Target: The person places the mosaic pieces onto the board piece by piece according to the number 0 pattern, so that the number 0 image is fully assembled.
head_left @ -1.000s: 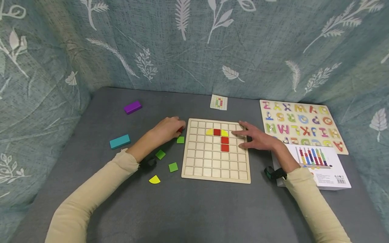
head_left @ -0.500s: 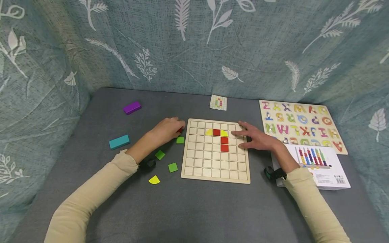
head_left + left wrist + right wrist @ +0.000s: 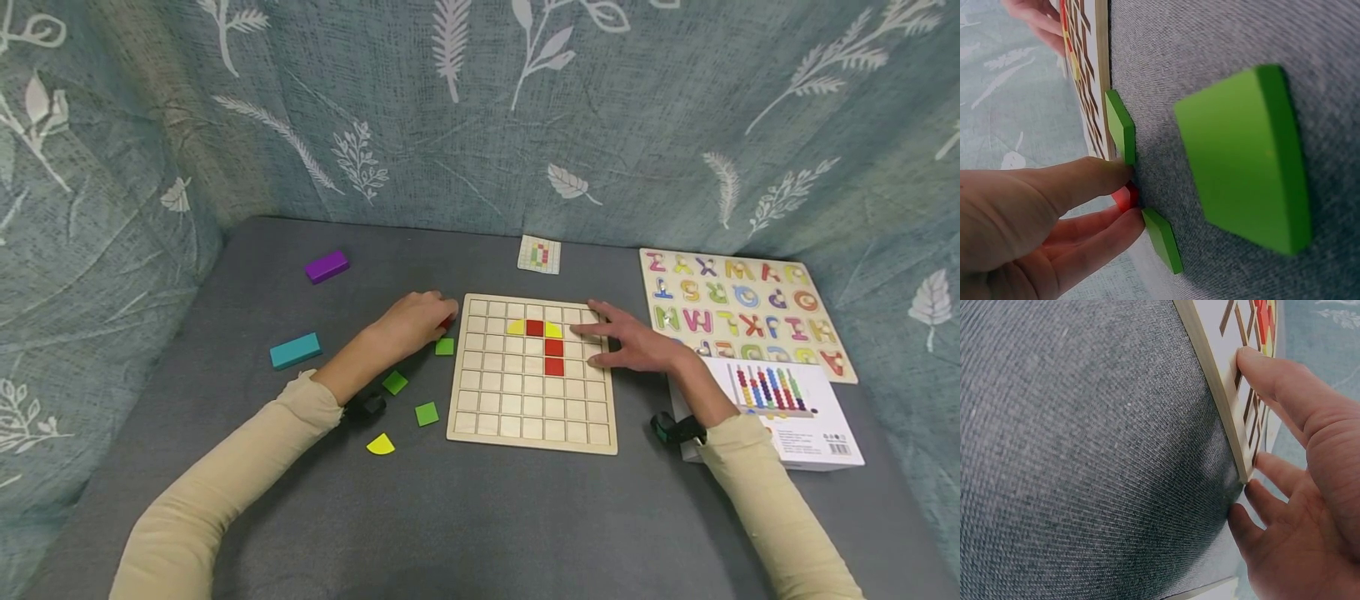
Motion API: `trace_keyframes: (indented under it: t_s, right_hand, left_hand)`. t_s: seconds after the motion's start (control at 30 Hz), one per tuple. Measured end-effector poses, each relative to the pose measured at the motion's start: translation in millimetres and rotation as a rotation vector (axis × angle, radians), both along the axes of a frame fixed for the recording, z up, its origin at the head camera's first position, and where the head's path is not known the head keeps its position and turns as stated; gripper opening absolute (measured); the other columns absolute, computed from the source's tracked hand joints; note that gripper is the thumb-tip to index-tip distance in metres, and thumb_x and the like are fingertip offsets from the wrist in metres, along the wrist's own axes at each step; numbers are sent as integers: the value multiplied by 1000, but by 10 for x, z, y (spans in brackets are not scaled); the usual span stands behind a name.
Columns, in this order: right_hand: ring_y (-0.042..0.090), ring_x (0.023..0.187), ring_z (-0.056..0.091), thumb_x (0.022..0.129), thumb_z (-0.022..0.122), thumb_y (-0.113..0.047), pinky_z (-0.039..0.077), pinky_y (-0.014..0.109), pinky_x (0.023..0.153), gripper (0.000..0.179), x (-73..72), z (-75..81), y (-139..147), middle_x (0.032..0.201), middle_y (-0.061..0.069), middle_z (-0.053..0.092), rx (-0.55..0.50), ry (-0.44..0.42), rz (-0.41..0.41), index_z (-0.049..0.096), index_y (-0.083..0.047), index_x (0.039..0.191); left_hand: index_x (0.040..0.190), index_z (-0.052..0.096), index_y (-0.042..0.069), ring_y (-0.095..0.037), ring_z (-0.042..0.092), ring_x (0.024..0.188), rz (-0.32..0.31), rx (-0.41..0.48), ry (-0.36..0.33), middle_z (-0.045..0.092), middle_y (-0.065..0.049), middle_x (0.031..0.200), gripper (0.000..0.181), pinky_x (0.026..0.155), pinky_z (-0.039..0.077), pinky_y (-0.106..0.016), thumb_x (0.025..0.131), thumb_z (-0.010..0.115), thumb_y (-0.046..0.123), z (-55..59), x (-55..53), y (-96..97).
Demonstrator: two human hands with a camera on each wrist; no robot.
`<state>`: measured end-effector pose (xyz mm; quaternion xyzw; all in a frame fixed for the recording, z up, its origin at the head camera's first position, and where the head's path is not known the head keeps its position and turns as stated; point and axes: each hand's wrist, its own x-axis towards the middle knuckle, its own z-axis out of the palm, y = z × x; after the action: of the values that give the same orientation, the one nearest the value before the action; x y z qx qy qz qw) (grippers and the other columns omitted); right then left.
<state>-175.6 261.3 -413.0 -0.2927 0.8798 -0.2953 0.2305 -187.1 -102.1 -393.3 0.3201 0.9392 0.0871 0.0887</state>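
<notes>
Left hand: the left hand [image 3: 411,322] at the left side of the board, thumb and fingers [image 3: 1094,184] narrowed in a pinch on one red piece.
Red piece: one red piece [image 3: 1126,197], low over or on the table (which of the two cannot be told), near the board's left edge; largely hidden by the fingers.
Right hand: the right hand [image 3: 636,340], fingers spread wide at the board's right edge and far corner, at least one fingertip on the grid.
Board: one wooden grid board [image 3: 498,402], flat on the table between the hands.
Pieces set in grid: a red square [image 3: 535,327] between two yellow rounded pieces [image 3: 516,327]; two further red squares [image 3: 554,357] in a column below the right-hand yellow.
Loose tiles: green squares [image 3: 427,414] left of the board (three show from the head); one yellow wedge [image 3: 380,444], nearest the person.
Blocks: one teal [image 3: 296,351], one purple [image 3: 327,267], far left.
Card: one small printed card [image 3: 539,254], beyond the board, bearing a coloured grid pattern.
Right side: one letter board [image 3: 738,304], partly covered by a white box [image 3: 802,425] with an abacus picture.
Support: dark grey table [image 3: 495,525].
Backdrop: leaf-patterned curtain [image 3: 480,142].
</notes>
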Motion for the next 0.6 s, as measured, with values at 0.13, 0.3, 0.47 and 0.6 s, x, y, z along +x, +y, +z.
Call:
trace_keyframes:
  t_s: [0.13, 0.3, 0.47, 0.6]
  right_hand:
    - [52, 145, 9, 91, 67, -16, 17, 67, 110, 57, 1, -8, 3, 158, 31, 10, -3, 1, -3, 47, -2, 142]
    - [52, 145, 9, 91, 67, -15, 17, 67, 110, 57, 9, -7, 1, 157, 32, 10, -8, 5, -1, 47, -1, 142]
    - [53, 144, 10, 91, 67, -16, 18, 68, 110, 56, 15, -2, -4, 157, 33, 11, -7, 11, 3, 47, -1, 141]
    - [53, 144, 10, 91, 67, -17, 18, 68, 110, 57, 12, -6, -6, 157, 32, 10, -4, 12, 1, 47, -2, 142]
  left_hand:
    - [98, 65, 3, -25, 59, 75, 0, 6, 5, 63, -15, 89, 12, 66, 48, -37, 87, 69, 4, -2, 2, 0]
    - [97, 65, 3, -25, 58, 73, -14, 15, 25, 63, -15, 86, 11, 64, 48, -36, 87, 70, 4, 2, 13, -8]
    - [98, 66, 3, -24, 58, 73, -5, 9, 14, 63, -15, 88, 11, 65, 47, -36, 87, 69, 4, -6, 11, -11]
    - [99, 66, 3, -25, 59, 75, 2, 8, 15, 63, -16, 89, 13, 65, 48, -37, 87, 69, 5, -13, 5, -12]
